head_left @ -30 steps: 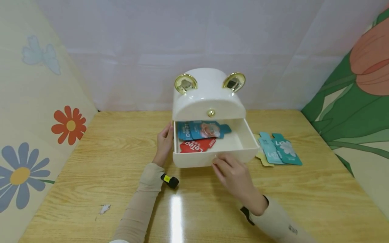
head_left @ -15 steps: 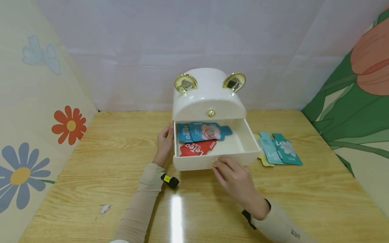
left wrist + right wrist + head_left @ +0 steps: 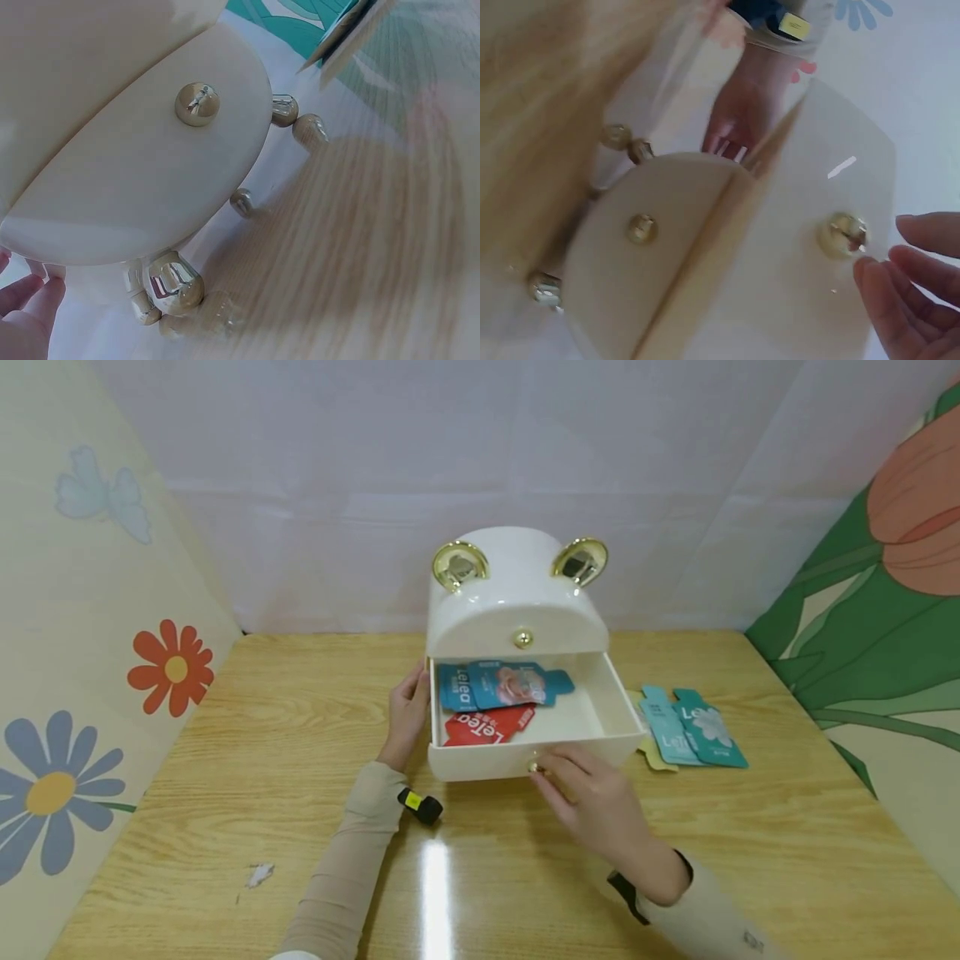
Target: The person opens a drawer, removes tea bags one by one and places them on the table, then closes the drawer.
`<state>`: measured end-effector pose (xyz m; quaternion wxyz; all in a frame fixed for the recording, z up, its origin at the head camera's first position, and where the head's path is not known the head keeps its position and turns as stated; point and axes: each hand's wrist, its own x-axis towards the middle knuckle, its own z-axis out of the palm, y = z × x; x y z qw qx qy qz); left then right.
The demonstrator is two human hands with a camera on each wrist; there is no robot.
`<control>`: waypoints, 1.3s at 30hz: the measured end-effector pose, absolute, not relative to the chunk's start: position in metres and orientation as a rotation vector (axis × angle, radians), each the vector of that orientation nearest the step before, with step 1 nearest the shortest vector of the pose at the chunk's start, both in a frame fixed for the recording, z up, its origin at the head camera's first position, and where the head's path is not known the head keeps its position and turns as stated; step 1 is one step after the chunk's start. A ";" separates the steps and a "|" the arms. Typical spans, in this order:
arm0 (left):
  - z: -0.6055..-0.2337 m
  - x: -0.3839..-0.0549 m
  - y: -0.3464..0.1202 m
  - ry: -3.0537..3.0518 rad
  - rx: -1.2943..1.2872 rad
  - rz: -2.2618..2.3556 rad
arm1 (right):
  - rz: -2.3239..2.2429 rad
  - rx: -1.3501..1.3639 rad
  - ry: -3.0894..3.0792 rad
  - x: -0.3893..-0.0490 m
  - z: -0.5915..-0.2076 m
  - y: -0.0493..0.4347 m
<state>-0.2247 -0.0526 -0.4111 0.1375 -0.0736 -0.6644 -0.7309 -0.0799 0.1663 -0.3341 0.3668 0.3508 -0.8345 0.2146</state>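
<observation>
A white storage box (image 3: 517, 560) with gold ears stands on the table, its middle drawer (image 3: 480, 766) pulled out. Inside lie overlapping blue packets (image 3: 510, 683) and a red LeTea packet (image 3: 489, 727). My left hand (image 3: 405, 718) rests against the box's left side; in the left wrist view its fingertips (image 3: 51, 289) touch the lower edge. At the drawer's front, my right hand (image 3: 596, 802) is beside the gold knob (image 3: 844, 235), thumb and fingers spread loosely around its side without gripping it. The lower drawer (image 3: 150, 180) is closed.
Right of the box, light and dark teal packets (image 3: 708, 735) partly cover a yellow one (image 3: 658, 757) on the wooden table (image 3: 300, 710). A white cloth (image 3: 337, 485) hangs behind. Flower-painted panels (image 3: 60, 635) flank both sides.
The drawer has come slightly farther out towards me, showing more of the packets. My right hand has loosened from the knob and shifted a little to the right. My left hand stays put.
</observation>
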 end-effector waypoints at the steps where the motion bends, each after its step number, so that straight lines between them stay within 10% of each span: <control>1: -0.411 -0.225 -0.053 -1.923 -0.209 -2.116 | 0.565 0.912 -2.154 -0.080 -0.330 0.168; 19: -0.408 -0.227 -0.054 -1.911 -0.201 -2.172 | 0.242 1.217 -2.795 -0.118 -0.223 0.195; 39: -0.414 -0.228 -0.054 -1.895 -0.228 -2.215 | -0.339 1.462 -3.101 -0.192 -0.245 0.159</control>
